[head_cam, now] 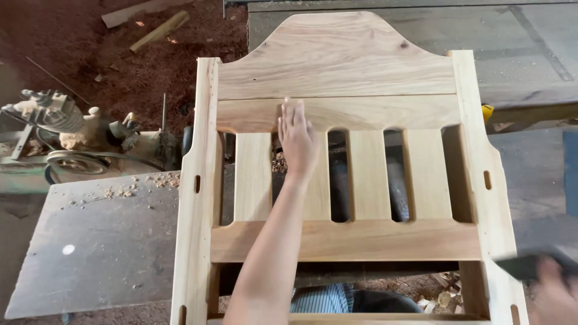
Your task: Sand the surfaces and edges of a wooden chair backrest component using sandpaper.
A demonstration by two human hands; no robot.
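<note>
2 hands (pixel 297 139) (pixel 554 295), 1 chair back (pixel 337 66), 4 slats (pixel 368 174)

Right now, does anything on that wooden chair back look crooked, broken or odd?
Nothing stands out. The chair back looks sound, its slats evenly spaced and straight. The left hand lies flat on one slat; the right hand holds a dark, blurred object. Wood shavings litter the nearby metal table.

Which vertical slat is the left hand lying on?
The second slat from the left: the left hand covers its top, while the other three slats lie bare.

Grey bench (pixel 102 253) w/ chair back (pixel 337 66), shavings (pixel 120 192)
</note>
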